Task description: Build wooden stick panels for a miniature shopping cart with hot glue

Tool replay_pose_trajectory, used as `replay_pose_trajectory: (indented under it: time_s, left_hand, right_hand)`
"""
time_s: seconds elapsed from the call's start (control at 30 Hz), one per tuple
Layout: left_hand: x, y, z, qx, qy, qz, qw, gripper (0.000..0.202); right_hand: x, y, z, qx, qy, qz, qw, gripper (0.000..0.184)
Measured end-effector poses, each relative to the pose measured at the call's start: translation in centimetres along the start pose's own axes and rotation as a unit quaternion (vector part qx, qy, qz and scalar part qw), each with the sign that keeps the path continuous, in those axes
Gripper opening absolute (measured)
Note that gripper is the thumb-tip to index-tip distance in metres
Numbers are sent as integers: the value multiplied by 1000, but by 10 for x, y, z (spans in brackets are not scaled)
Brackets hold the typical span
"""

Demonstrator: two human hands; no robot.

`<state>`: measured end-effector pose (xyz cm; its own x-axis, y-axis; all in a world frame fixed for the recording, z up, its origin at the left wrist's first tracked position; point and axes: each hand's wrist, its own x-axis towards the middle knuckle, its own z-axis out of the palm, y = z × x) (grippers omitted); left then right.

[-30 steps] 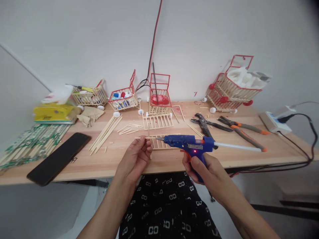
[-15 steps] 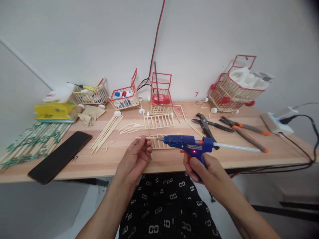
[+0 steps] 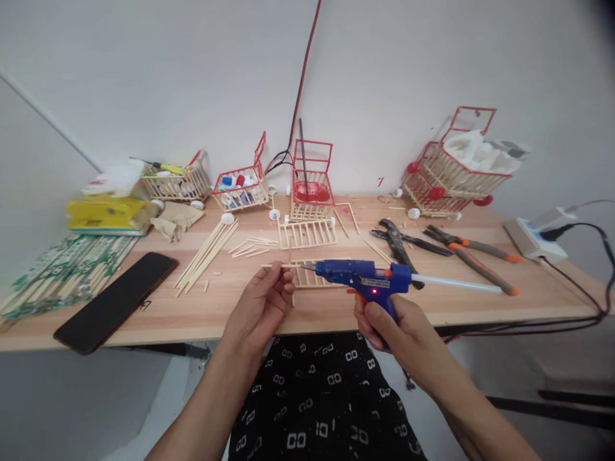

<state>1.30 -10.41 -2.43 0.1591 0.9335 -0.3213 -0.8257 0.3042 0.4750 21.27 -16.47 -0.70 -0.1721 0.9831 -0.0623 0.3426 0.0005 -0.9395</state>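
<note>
My right hand [image 3: 391, 323] is wrapped round the grip of a blue hot glue gun [image 3: 355, 274], whose red light is lit. A pale glue stick [image 3: 456, 283] sticks out of its back end. Between thumb and fingertips, my left hand [image 3: 264, 294] pinches a thin wooden stick [image 3: 266, 265]. The gun's nozzle points left and lies at or close to the stick's right end; contact is unclear. Partly covered by the gun, a slatted wooden frame [image 3: 312, 278] rests on the table below. Another slatted panel [image 3: 307, 235] lies just behind it.
Small stick-built carts [image 3: 240, 189] line the wall, several with red trim. Loose sticks [image 3: 204, 256], a black phone [image 3: 115, 302] and packaged chopsticks [image 3: 62, 272] lie on the left. To the right are black pliers [image 3: 398, 246], orange-handled pliers [image 3: 473, 256] and a power strip [image 3: 531, 242] with cables.
Both hands, the glue gun and the stick hold nearly the same position. The view has shifted very slightly.
</note>
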Motion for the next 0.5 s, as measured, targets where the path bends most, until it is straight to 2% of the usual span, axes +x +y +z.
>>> replay_pose_trajectory:
  time_s: [0.5]
  left_hand:
    - [-1,0,-1,-3,-3,-6,1000,10]
  right_hand:
    - [-1,3,-1,-8,-10,-10,1000,45]
